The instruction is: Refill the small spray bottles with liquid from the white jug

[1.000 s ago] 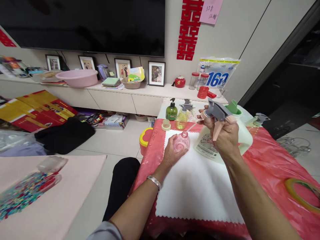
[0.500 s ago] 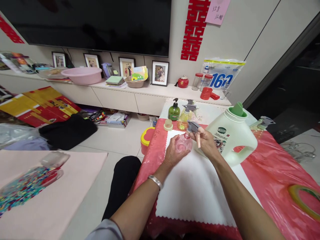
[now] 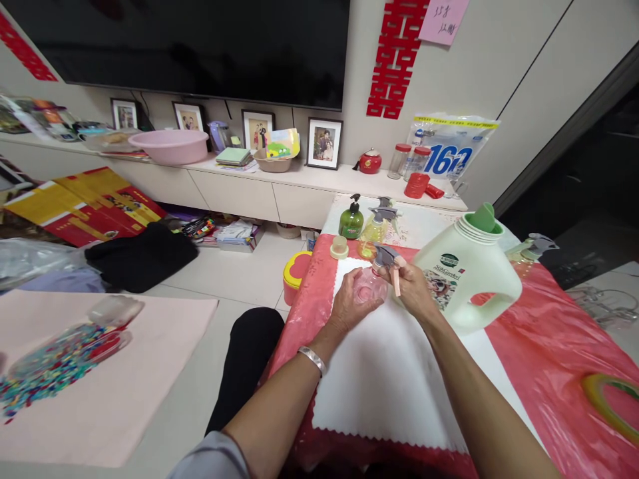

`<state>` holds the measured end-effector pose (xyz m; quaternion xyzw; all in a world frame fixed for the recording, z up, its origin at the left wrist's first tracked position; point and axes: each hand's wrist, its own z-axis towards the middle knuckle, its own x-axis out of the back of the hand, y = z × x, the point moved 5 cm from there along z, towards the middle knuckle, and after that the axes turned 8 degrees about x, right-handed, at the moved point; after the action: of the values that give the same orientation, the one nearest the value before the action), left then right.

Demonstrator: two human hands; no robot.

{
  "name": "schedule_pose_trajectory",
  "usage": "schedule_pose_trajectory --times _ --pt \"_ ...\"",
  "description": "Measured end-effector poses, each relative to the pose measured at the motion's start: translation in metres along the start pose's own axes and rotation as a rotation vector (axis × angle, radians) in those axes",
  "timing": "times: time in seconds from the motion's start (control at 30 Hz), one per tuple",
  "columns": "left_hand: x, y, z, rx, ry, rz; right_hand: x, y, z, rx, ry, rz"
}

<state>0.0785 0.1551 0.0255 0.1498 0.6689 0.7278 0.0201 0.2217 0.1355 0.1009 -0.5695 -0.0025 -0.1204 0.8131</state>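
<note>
My left hand (image 3: 348,299) is wrapped round a small clear pink spray bottle (image 3: 369,287), held above a white scalloped cloth (image 3: 374,379). At the bottle's neck, the fingers of my right hand (image 3: 412,289) close on its grey and pink trigger spray head (image 3: 389,259). Right of my hands stands a large pale green detergent jug (image 3: 476,273) without a lid, a green spout in its mouth. Beyond the bottle are yellowish spray bottles (image 3: 373,233) with grey heads, a green pump bottle (image 3: 351,221) and a pale cap (image 3: 339,248).
Red plastic film (image 3: 529,332) covers the table, with a roll of tape (image 3: 612,406) on the right. Another spray bottle (image 3: 532,249) stands behind the jug. At left, a pink tabletop (image 3: 164,372) carries colourful small pieces (image 3: 60,366). A yellow-lidded container (image 3: 297,273) sits on the floor.
The whole view has shifted slightly, so things appear a little further right. Both hands keep their hold on the bottle and its spray head.
</note>
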Motion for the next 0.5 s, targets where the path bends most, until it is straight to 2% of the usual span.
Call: schedule_pose_trajectory --times 0.23,0.5 --pt "-0.002 -0.008 0.001 0.001 0.011 -0.025 -0.005 0.0 -0.01 0.046 0.102 -0.056" --pt "-0.002 -0.01 0.004 -0.107 -0.01 -0.118 -0.009 0.006 -0.013 0.073 0.191 -0.121"
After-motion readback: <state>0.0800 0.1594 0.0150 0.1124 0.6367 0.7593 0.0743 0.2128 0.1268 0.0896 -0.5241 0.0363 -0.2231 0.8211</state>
